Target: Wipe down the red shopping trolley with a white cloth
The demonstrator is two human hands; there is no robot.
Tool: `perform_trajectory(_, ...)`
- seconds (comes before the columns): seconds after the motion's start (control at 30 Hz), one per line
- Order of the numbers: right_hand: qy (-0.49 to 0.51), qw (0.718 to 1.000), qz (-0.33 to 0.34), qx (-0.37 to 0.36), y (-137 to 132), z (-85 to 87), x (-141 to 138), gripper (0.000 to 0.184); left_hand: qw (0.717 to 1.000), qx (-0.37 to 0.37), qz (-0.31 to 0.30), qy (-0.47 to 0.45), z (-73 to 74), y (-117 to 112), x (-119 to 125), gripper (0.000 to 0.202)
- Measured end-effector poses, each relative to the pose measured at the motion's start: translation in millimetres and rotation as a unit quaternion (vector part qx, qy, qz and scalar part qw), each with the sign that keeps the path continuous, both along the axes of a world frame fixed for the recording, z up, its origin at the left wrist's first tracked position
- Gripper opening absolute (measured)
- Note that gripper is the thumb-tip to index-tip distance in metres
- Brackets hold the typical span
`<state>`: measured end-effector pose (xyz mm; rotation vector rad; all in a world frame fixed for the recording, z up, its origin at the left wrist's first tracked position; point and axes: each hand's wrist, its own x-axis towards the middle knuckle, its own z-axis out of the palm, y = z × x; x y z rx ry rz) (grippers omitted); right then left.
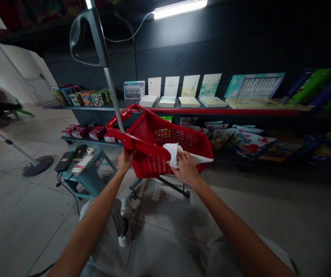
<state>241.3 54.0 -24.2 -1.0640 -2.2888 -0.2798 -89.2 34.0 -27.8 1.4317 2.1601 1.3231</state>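
Note:
A red plastic shopping cart (150, 161) with perforated sides stands in front of me on small casters. My left hand (125, 159) grips the cart's near rear corner, below the handle, its thumb on the red plastic. With my right hand (186, 167) I press a white cloth (171, 149) over the rim of the near side. One long end of the cloth trails right along that rim. Fingers of the right hand are curled on the cloth and partly hidden by it. A metal pole (113, 92) with a dark loop handle rises at the cart's rear.
A blue-grey stool (92, 181) at left carries a dark power bank, a phone and a cable. Behind the cart, a shelf (165, 109) holds notebooks and boxed sets, with snack bags (251, 142) below. A round pole base (37, 166) stands further left, near a seated person.

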Motion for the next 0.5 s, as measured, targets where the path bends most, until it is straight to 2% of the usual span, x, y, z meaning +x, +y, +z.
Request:
perform_trajectory(0.1,-0.006,1.000,0.023,-0.013,2.0,5.5,-0.4,0.049,1.000,-0.017,0.003,0.018,-0.4,1.6,-1.7,0.046)
perform_trajectory(0.17,-0.008,0.999,0.029,-0.023,5.3,5.8,9.5,0.043,0.999,-0.023,-0.001,0.028,0.5,2.9,-3.4,0.046)
perform_trajectory(0.27,-0.003,0.999,-0.004,-0.040,14.3,-1.2,39.6,0.042,0.999,-0.026,-0.015,0.044,3.1,5.0,-6.0,0.047)
perform_trajectory(0.4,0.000,0.993,-0.072,-0.096,29.1,-16.7,94.3,0.044,0.997,-0.048,-0.012,0.052,7.4,8.5,-9.0,0.052)
perform_trajectory(0.5,0.017,0.989,-0.077,-0.125,32.9,-24.8,119.6,0.045,0.996,-0.068,0.000,0.055,9.9,11.0,-8.2,0.054)
